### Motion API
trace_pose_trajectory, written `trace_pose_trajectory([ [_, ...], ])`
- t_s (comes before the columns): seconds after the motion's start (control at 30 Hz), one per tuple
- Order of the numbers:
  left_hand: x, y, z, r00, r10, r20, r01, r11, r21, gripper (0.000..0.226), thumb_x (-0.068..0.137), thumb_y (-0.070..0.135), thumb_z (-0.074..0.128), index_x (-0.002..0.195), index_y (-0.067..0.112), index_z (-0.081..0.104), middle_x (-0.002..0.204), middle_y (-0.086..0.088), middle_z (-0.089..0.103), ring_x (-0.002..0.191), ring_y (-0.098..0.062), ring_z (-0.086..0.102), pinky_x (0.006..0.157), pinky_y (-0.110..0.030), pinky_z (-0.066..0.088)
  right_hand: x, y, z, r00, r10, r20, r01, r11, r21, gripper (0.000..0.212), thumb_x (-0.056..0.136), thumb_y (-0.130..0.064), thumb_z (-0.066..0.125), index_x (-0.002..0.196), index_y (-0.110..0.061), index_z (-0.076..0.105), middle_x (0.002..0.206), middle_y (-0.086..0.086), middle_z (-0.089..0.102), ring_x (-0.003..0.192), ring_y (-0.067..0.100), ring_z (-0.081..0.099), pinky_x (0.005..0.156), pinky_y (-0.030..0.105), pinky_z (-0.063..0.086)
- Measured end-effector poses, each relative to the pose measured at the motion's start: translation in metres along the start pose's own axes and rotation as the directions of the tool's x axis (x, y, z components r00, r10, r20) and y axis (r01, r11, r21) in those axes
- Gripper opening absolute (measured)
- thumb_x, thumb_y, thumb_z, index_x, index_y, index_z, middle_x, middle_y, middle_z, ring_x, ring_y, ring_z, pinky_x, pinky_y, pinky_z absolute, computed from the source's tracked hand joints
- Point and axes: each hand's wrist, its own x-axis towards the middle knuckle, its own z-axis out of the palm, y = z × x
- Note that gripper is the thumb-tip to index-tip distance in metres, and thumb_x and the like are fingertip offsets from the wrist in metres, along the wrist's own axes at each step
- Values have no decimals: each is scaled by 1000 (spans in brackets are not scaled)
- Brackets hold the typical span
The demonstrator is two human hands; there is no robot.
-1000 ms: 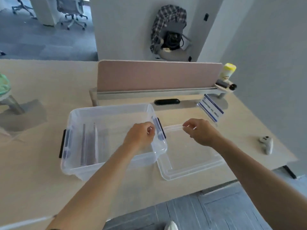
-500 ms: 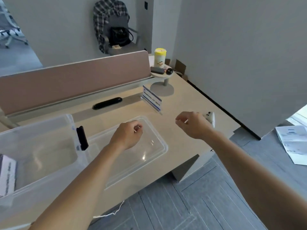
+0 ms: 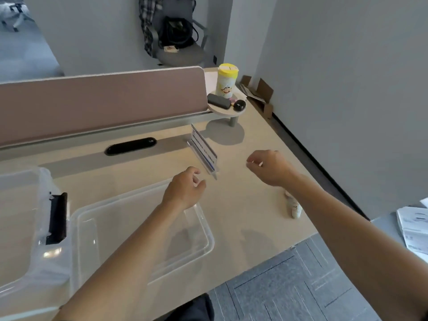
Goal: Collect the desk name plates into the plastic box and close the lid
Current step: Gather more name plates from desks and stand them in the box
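Note:
A clear acrylic name plate (image 3: pixel 205 150) with a blue-and-white card stands upright on the beige desk. My left hand (image 3: pixel 184 189) hovers just short of its near end, fingers loosely curled and empty. To the right of the plate my right hand (image 3: pixel 269 167) is also empty, fingers bent and slightly apart. The clear plastic box (image 3: pixel 25 218) with a black latch (image 3: pixel 56 217) sits at the far left, cut off by the frame edge. Its transparent lid (image 3: pixel 141 225) lies flat on the desk beside it, under my left forearm.
A pink divider panel (image 3: pixel 99 100) runs along the desk's back. A small round shelf (image 3: pixel 228 113) carries a yellow-lidded cup, a black case and a black round object. A black oval grommet (image 3: pixel 130 145) lies by the divider. A small white device (image 3: pixel 294 206) rests near the desk's right edge.
The view has swung right, pushing the box to the left edge. Both hands have moved away from the box and lid toward the standing name plate.

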Motion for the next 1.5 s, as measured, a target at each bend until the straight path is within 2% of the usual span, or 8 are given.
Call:
trace_pose_trajectory([
  [0.2,66,9,31,997,-70,-15,70,997,-23,50,92,42,58,132,15,48,122,-3,60,108,-22,59,81,-31,45,102,-11,-6,990,-34,134,46,995,-89,31,99,-39,49,122,-23,63,121,3,66,105,23,60,79,31,44],
  [0.47,131,15,81,961,-260,-92,265,963,46,58,83,62,55,119,18,48,107,-3,58,89,-23,58,62,-31,40,237,-24,29,945,-190,267,193,981,16,42,99,-36,50,137,-18,53,131,10,63,119,28,58,99,38,46],
  [0.63,166,18,109,900,-412,-142,418,908,13,71,79,66,58,132,22,43,114,-3,55,102,-23,61,76,-34,53,307,-33,66,883,-283,374,255,959,124,56,100,-39,46,149,-13,38,139,11,58,130,33,50,108,38,38],
  [0.8,187,16,126,858,-492,-149,497,868,-7,63,82,63,54,131,26,44,113,-1,58,102,-24,61,82,-39,53,355,-35,100,849,-290,441,147,932,331,71,96,-53,49,155,-17,29,150,10,46,137,29,44,113,45,37],
  [0.97,202,15,137,875,-450,-181,462,886,29,48,94,28,49,140,23,38,98,-6,67,89,-29,64,70,-31,46,377,-23,125,763,-296,574,-81,838,539,65,96,-52,52,153,-30,29,153,3,40,132,27,48,97,43,49],
  [1.13,203,10,136,887,-441,-136,449,893,33,57,94,19,46,149,23,28,87,-8,66,69,-23,52,68,-33,49,382,-22,141,754,-291,590,-157,792,590,37,100,-45,46,131,-24,47,126,-2,49,124,24,48,104,48,45],
  [1.3,185,13,136,899,-421,-122,418,907,-44,52,94,18,48,144,21,36,83,-4,63,70,-23,59,64,-29,48,356,-20,143,738,-353,576,-174,725,667,60,95,-57,45,151,-38,33,156,-8,34,144,20,31,112,49,33],
  [1.5,148,20,113,914,-379,-148,363,924,-123,42,94,16,44,135,27,44,77,-4,63,68,-23,63,59,-36,53,319,-31,116,742,-348,573,-236,664,709,55,97,-49,52,148,-40,33,154,-5,35,141,33,32,105,59,35],
])
